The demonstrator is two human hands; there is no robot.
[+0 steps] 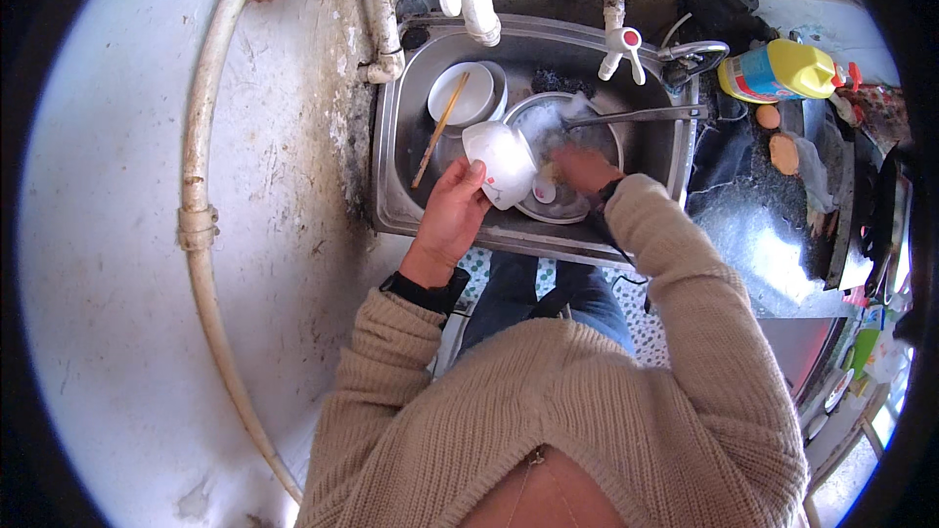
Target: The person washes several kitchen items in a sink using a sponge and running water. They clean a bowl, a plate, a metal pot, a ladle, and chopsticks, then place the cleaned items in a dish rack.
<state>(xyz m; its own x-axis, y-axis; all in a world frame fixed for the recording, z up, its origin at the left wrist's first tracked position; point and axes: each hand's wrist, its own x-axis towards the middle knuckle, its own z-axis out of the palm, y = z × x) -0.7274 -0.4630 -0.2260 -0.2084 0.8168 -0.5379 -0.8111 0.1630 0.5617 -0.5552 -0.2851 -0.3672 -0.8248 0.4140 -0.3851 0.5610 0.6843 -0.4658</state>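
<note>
My left hand [458, 213] grips a white bowl [500, 161] by its edge, thumb on the near side. The bowl is tilted and bears a small red mark. Over a round metal pan [530, 211] of sudsy water, my right hand [585, 170] is blurred, so whether its fingers hold anything cannot be told. A small white oval object [543, 190] with a pink mark lies in the pan near that hand. From the suds a utensil's dark handle [645, 116] reaches over the rim to the right. Stacked white bowls [458, 99] sit at the sink's left, with chopsticks [441, 128] across them.
The steel sink [389, 161] adjoins a stained wall on the left. White taps [477, 0] and a chrome faucet [689, 51] overhang it. A dark scouring pad [561, 81] lies behind the pan. Right of the sink are a yellow detergent bottle [796, 72] and an egg [767, 116].
</note>
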